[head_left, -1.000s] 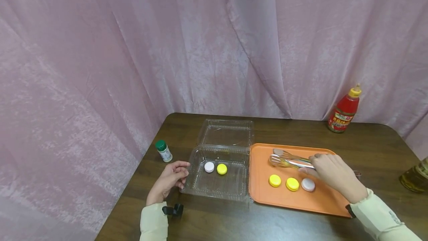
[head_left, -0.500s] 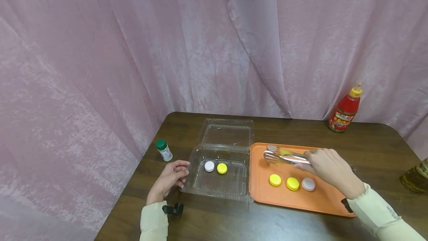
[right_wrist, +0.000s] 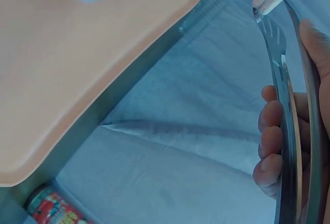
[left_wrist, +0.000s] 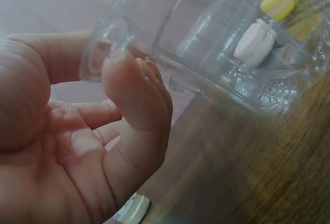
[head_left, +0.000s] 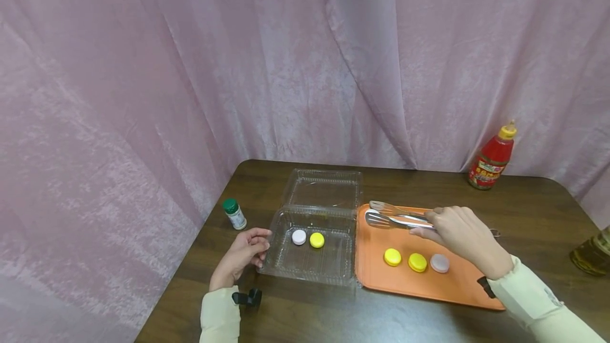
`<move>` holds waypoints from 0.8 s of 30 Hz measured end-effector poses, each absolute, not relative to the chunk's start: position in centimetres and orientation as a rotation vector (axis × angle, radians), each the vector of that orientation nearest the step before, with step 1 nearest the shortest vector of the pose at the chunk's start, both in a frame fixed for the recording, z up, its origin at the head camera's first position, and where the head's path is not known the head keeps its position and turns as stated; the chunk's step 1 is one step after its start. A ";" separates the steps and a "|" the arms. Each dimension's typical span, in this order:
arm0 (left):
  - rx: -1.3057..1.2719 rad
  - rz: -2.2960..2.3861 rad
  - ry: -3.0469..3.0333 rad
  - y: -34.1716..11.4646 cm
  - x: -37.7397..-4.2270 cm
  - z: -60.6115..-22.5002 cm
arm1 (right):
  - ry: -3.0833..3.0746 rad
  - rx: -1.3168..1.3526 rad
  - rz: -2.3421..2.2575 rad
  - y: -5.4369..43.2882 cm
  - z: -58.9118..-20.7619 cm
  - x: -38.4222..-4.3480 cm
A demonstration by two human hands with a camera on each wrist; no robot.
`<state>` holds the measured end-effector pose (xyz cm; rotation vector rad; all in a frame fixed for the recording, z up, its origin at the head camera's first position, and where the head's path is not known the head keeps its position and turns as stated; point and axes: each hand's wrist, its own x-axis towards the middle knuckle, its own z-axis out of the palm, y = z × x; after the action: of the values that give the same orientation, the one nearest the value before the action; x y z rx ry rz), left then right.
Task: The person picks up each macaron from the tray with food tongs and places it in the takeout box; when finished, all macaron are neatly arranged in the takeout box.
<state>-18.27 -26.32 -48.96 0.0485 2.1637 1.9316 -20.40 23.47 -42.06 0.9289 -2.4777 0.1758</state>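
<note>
My right hand (head_left: 464, 234) grips metal serving tongs (head_left: 397, 222) over the orange tray (head_left: 457, 292). In the right wrist view, a white macaron (right_wrist: 268, 0) is pinched between the tong tips. Two yellow macarons, such as the left one (head_left: 393, 257), and a pale macaron (head_left: 439, 263) lie in a row on the tray. My left hand (head_left: 243, 253) pinches the left rim of a clear plastic box (head_left: 310, 274), its thumb and finger on the edge in the left wrist view. Inside the box sit a white macaron (head_left: 298, 237) and a yellow macaron (head_left: 316, 240).
The box's hinged lid (head_left: 324, 189) lies open behind it. A green-capped jar (head_left: 234, 214) stands left of the box. A red sauce bottle (head_left: 491, 158) is at the back right, and an oil-coloured container (head_left: 593, 253) at the right edge. A pink curtain (head_left: 286, 68) hangs behind the table.
My right hand has moved left and slightly back with the tongs, their tips now over the tray's back left corner. My left hand and the box stay in place.
</note>
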 end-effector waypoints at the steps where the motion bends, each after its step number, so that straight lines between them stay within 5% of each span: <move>1: 0.051 1.932 2.165 -26.3 -18.3 -49.0 | -2.470 0.931 0.176 23.3 -42.0 -20.4; 24: 0.057 1.934 2.148 -26.2 -18.3 -49.0 | -2.417 1.158 0.166 17.5 -41.4 -21.7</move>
<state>-18.29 -26.23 -48.98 0.0568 2.1482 1.9344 -21.69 17.47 -41.44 1.1579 -2.4170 0.1664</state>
